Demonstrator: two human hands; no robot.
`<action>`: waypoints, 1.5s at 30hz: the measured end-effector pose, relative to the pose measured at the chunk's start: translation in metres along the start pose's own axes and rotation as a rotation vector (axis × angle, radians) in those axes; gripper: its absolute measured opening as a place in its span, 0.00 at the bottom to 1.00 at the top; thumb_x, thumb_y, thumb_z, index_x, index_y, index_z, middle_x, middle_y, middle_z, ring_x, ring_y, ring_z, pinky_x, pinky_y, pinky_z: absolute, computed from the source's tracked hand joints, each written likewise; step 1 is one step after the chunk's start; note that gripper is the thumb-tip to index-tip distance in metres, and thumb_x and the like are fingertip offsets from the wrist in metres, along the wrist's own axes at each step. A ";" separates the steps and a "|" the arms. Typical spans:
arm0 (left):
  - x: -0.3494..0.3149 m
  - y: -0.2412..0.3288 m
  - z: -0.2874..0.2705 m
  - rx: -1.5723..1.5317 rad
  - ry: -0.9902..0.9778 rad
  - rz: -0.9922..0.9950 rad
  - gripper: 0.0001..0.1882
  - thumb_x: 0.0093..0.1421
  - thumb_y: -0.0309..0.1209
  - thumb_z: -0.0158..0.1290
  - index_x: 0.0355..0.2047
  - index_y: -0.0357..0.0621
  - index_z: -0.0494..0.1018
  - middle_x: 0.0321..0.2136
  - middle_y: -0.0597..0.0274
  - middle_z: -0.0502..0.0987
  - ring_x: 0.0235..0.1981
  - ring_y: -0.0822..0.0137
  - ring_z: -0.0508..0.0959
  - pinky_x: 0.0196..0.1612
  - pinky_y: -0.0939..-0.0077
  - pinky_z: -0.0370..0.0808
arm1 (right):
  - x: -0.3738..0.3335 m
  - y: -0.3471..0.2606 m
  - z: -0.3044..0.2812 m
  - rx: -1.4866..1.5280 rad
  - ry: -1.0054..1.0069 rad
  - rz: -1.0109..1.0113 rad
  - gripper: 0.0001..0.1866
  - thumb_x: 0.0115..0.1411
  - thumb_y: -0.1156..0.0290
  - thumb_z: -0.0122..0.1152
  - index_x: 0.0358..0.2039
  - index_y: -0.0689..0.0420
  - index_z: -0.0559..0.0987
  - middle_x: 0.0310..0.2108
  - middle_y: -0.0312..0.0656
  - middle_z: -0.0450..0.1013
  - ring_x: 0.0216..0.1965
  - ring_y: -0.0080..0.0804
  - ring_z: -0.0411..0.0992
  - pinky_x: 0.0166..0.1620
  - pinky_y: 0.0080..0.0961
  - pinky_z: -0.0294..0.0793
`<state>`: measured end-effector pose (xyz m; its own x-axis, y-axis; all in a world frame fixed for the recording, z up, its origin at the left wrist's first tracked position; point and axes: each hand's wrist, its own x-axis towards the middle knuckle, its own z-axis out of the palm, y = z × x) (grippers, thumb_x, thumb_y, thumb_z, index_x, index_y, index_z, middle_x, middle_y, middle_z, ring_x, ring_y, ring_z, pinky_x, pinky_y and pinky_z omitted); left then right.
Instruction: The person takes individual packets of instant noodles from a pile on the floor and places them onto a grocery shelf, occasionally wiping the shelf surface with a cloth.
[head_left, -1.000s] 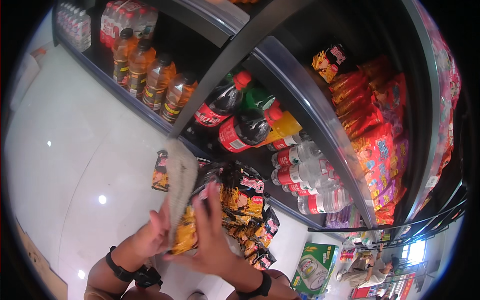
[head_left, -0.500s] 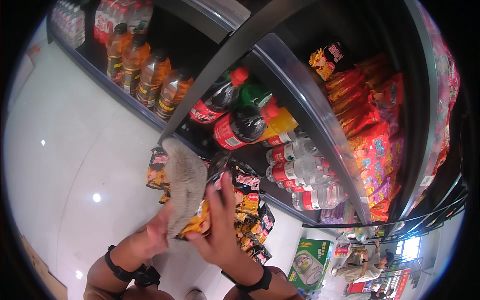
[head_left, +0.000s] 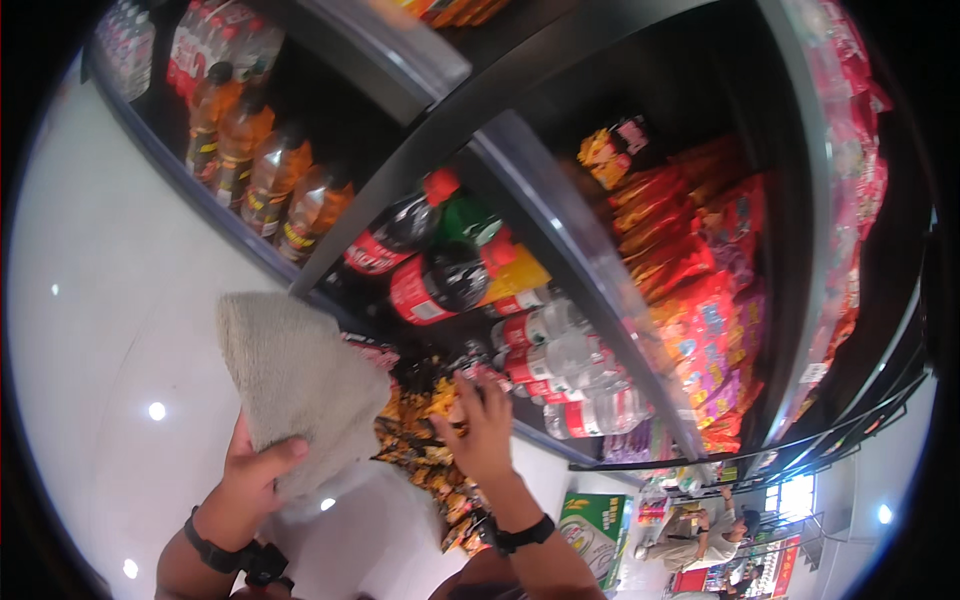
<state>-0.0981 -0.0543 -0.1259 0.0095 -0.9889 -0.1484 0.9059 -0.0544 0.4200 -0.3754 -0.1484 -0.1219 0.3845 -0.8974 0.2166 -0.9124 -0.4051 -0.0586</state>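
A beige-grey cloth (head_left: pixel 300 370) hangs spread out from my left hand (head_left: pixel 258 465), its thumb pressed over the near edge. The cloth hides part of the floor and of the snack bags behind it. My right hand (head_left: pixel 482 430) is at the pile of black and yellow snack bags (head_left: pixel 430 470) on the floor by the shelf foot. Thumb and fingers close on one black and yellow snack bag (head_left: pixel 446 400), partly hidden by the fingers and blurred.
The bottom shelf holds large cola bottles (head_left: pixel 430 285), water bottles (head_left: pixel 555 365) and amber drink bottles (head_left: pixel 270 185). Red snack packets (head_left: pixel 660 230) fill the shelf above. A dark shelf post (head_left: pixel 370 210) stands between. A green box (head_left: pixel 595 525) and a person (head_left: pixel 700 540) are farther right.
The cloth and the snack bag, together before, are now apart. My left hand moved left with the cloth; my right hand took the bag over to the pile. The view shifted.
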 end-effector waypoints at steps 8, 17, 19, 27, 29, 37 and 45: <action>-0.001 0.001 0.001 0.027 -0.051 0.008 0.37 0.47 0.19 0.50 0.60 0.37 0.52 0.53 0.48 0.66 0.55 0.51 0.68 0.56 0.56 0.66 | 0.007 -0.014 -0.045 -0.130 -0.352 0.074 0.36 0.56 0.46 0.55 0.62 0.44 0.58 0.62 0.50 0.51 0.60 0.57 0.53 0.55 0.60 0.57; 0.002 0.006 0.008 0.015 -0.118 0.011 0.36 0.49 0.18 0.49 0.60 0.36 0.51 0.55 0.48 0.65 0.56 0.52 0.67 0.57 0.57 0.65 | 0.154 -0.050 -0.224 0.055 0.116 -0.426 0.12 0.53 0.76 0.57 0.40 0.61 0.75 0.41 0.52 0.72 0.42 0.46 0.72 0.43 0.35 0.72; 0.002 0.006 0.007 0.020 -0.135 0.012 0.35 0.50 0.18 0.49 0.60 0.35 0.52 0.55 0.49 0.65 0.56 0.53 0.67 0.57 0.58 0.64 | 0.206 -0.043 -0.235 0.076 0.097 -0.231 0.11 0.55 0.74 0.54 0.40 0.60 0.75 0.40 0.53 0.72 0.42 0.47 0.72 0.43 0.34 0.71; 0.006 0.013 -0.009 0.212 -0.246 -0.053 0.29 0.54 0.17 0.48 0.58 0.33 0.57 0.54 0.56 0.67 0.56 0.62 0.66 0.58 0.66 0.60 | 0.338 -0.006 -0.217 -0.484 -0.042 0.150 0.29 0.53 0.66 0.52 0.58 0.40 0.63 0.47 0.54 0.71 0.50 0.49 0.69 0.51 0.40 0.68; 0.008 0.016 -0.011 0.217 -0.247 -0.029 0.28 0.54 0.17 0.48 0.57 0.33 0.58 0.54 0.57 0.67 0.56 0.63 0.66 0.58 0.67 0.60 | 0.352 0.004 -0.205 -0.600 -0.099 0.233 0.37 0.51 0.71 0.49 0.63 0.36 0.54 0.51 0.54 0.68 0.53 0.48 0.67 0.54 0.38 0.66; 0.008 0.030 -0.014 0.290 -0.224 -0.017 0.27 0.53 0.14 0.46 0.56 0.33 0.61 0.52 0.58 0.69 0.55 0.65 0.67 0.57 0.69 0.62 | 0.371 0.032 -0.191 -0.541 -0.305 0.338 0.35 0.52 0.70 0.50 0.62 0.42 0.56 0.53 0.50 0.68 0.55 0.46 0.66 0.56 0.34 0.63; -0.004 0.031 -0.009 0.416 -0.211 -0.031 0.26 0.54 0.13 0.45 0.56 0.33 0.61 0.49 0.57 0.71 0.53 0.65 0.70 0.57 0.68 0.63 | 0.330 0.030 -0.221 -0.514 0.138 0.207 0.12 0.52 0.63 0.60 0.35 0.52 0.72 0.37 0.49 0.75 0.42 0.52 0.72 0.44 0.43 0.71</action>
<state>-0.0660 -0.0503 -0.1202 -0.1406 -0.9901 0.0005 0.6574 -0.0930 0.7478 -0.3064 -0.4182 0.1630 0.2003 -0.9039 0.3781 -0.9310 -0.0553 0.3609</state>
